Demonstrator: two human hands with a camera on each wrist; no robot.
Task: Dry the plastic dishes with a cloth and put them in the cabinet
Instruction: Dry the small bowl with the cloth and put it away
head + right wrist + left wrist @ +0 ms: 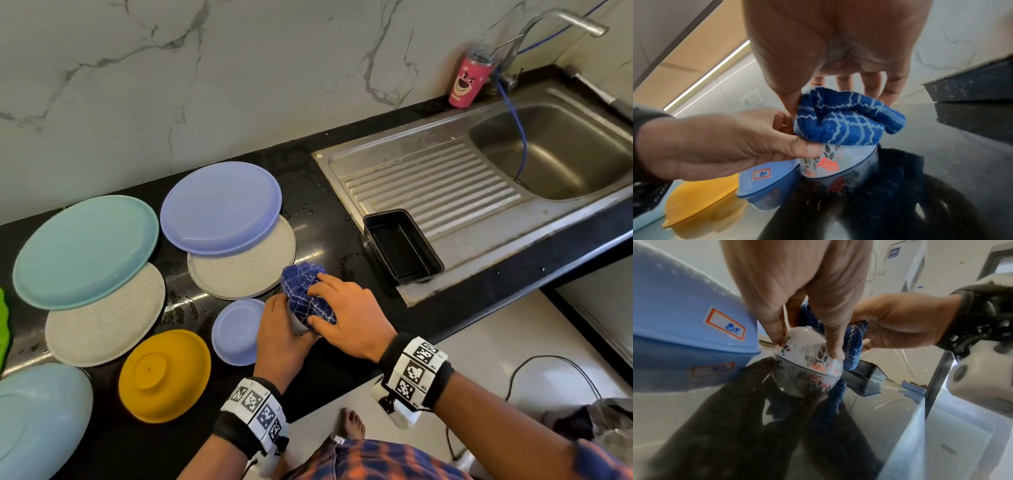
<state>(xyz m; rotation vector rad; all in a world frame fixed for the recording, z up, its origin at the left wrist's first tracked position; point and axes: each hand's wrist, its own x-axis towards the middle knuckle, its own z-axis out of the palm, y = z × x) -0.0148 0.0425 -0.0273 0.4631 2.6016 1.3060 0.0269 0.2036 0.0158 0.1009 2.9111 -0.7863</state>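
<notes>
Left of the left hand (pixel 279 330) a small blue bowl (pixel 236 330) lies upside down on the black counter (pixel 318 233). That hand's curled fingers grip a floral cup (pixel 809 352) standing upside down on the counter. Over the cup, the right hand (pixel 352 317) clutches the bunched blue checked cloth (pixel 306 293). Beyond it, to the right, sits a black tray (pixel 402 246).

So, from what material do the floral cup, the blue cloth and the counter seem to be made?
Cup: probably plastic, smooth and glossy, with a printed flower pattern; melamine or ceramic cannot be excluded. Cloth: woven or knitted cotton-like fabric, soft, matte, with visible yarn texture and light lines. Counter: polished black stone, likely granite; it mirrors the cup and hands.
</notes>
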